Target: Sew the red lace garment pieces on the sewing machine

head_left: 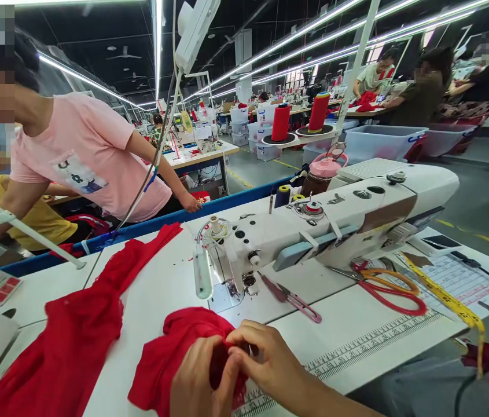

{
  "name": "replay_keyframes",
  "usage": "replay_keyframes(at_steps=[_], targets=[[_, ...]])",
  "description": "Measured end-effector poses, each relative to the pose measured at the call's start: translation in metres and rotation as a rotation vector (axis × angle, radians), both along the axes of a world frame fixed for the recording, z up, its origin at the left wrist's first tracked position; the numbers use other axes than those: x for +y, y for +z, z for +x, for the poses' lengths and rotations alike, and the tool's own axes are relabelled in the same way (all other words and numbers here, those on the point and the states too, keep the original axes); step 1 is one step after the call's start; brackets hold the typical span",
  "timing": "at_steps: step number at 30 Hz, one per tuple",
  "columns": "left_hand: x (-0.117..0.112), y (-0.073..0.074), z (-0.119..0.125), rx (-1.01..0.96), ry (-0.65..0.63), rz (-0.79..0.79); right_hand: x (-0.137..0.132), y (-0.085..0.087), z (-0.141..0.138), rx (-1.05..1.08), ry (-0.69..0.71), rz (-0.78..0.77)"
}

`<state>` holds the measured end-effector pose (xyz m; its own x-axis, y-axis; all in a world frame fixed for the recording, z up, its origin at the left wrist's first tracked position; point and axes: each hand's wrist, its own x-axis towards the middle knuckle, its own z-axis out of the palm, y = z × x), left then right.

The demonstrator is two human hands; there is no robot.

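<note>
Both hands pinch a small red fabric piece (175, 353) at six o'clock on the table (357, 330): left hand (198, 382) and right hand (265, 359) clamped on it, sewing machine (313, 231) at twelve o'clock

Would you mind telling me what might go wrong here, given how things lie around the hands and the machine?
The red fabric piece pinched by the left hand and right hand lies near the needle, so fingers might stray under it. The thread snips and scissors lie open-bladed nearby and might snag cloth.
</note>
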<state>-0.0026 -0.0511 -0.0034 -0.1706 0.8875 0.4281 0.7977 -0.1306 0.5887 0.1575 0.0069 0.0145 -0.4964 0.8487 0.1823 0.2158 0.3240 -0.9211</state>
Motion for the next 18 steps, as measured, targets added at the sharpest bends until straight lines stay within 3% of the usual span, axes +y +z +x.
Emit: replay_keyframes(at_steps=[4, 6, 10, 18], targets=[[-0.001, -0.002, -0.001, -0.331, 0.039, -0.172, -0.003, -0.001, 0.002, 0.069, 0.167, -0.085], [0.001, -0.002, -0.005, -0.423, 0.029, -0.217, -0.001, 0.002, 0.003, 0.059, 0.158, -0.146], [0.0, -0.002, -0.006, -0.462, 0.008, -0.258, 0.005, 0.009, 0.003, -0.02, -0.023, -0.075], [-0.002, 0.007, -0.007, -0.484, -0.046, -0.26, 0.016, 0.007, -0.003, -0.057, -0.016, 0.011]])
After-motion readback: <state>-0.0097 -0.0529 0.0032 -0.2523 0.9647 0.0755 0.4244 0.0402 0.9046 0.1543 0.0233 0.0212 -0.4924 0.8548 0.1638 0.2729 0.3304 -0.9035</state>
